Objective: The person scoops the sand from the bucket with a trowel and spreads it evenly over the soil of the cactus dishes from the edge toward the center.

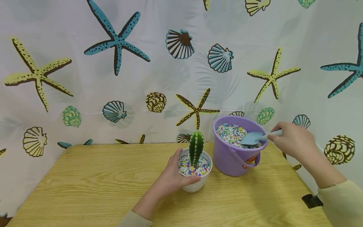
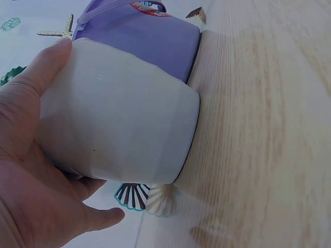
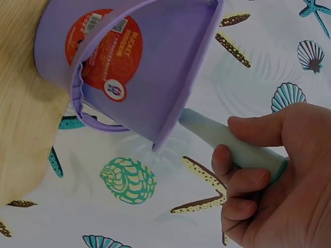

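A white pot (image 1: 195,186) filled with multicoloured pebbles (image 1: 202,167) stands on the table, a green cactus (image 1: 196,148) upright in it. My left hand (image 1: 173,178) grips the pot from its left side, thumb along the near rim and fingers around the far side. In my right hand (image 1: 293,138) is the handle of a light blue toy shovel (image 1: 252,138), its blade inside the purple bucket (image 1: 227,157), right at the pebbles there. The right wrist view shows fingers curled round the shovel's handle (image 3: 227,137); the bucket's wall hides its blade.
The bucket's handle (image 1: 244,160) hangs down its front, close to the right of the pot. A wooden table (image 1: 113,179) carries both. Behind it hangs a white curtain (image 1: 141,78) printed with starfish and shells. A small black object (image 1: 311,200) shows by the right sleeve.
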{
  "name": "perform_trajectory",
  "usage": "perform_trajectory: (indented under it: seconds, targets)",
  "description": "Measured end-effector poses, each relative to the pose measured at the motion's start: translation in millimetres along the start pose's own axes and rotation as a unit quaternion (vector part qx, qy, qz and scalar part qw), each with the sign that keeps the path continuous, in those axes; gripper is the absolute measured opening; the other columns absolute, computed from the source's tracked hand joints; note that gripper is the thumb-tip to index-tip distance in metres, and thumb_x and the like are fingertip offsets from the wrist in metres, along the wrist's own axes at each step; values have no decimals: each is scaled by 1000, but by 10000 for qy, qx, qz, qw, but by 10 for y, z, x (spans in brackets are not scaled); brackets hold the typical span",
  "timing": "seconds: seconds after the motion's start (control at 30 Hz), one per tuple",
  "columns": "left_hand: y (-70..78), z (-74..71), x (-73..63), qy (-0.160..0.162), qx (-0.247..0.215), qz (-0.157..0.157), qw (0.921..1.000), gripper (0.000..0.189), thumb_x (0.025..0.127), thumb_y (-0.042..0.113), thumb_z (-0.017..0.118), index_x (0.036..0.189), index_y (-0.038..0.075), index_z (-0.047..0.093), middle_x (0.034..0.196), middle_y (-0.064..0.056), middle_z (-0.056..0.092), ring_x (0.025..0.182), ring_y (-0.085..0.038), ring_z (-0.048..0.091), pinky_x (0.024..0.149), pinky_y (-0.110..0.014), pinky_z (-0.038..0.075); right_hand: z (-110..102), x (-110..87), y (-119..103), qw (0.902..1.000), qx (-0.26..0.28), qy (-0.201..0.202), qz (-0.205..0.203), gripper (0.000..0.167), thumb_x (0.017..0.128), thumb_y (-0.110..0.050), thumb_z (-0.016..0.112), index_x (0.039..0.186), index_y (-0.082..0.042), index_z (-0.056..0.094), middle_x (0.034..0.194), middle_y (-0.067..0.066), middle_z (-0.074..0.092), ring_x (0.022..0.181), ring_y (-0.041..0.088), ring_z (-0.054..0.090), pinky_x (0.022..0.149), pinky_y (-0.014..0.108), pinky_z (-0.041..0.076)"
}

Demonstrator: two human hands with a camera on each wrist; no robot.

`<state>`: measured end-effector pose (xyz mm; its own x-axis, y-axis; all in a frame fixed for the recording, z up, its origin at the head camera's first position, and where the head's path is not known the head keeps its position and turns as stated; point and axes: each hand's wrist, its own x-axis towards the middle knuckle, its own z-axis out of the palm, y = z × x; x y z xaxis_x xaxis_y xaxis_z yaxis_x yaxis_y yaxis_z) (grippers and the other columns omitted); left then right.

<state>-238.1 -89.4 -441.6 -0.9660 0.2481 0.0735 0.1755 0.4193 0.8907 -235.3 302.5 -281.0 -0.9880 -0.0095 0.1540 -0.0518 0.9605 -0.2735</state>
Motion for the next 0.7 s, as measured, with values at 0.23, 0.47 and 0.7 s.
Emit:
perform_trajectory:
  seconds: [0.23, 0.47, 0.7]
  targets:
    - [4, 4, -1, 30, 14, -6, 10000, 134, 78, 46, 102, 176, 8, 18, 168, -28, 36, 150, -47, 46, 122, -65, 39, 150, 49, 39, 9992, 376, -21, 128, 39, 107, -38, 67, 119, -1, 72, 90, 9, 71, 69, 25, 57, 55, 38, 43]
    - [10, 12, -7, 47, 43, 48, 10000, 134, 79, 47, 101, 176, 8, 18, 167, -28, 37, 149, -46, 47, 122, -65, 40, 253, 59, 61, 9983, 525, 193, 169, 42, 107, -39, 68, 122, 0, 74, 110, 20, 76, 83, 31, 62, 63, 39, 46]
    - [0, 31, 2, 51, 10, 8, 10000, 136, 79, 49, 101, 176, 7, 16, 170, -28, 33, 150, -47, 45, 122, -66, 39, 344, 58, 42, 9952, 883, 302, 277, 46, 108, -42, 67, 126, 0, 73, 107, 16, 75, 86, 31, 61, 66, 39, 45]
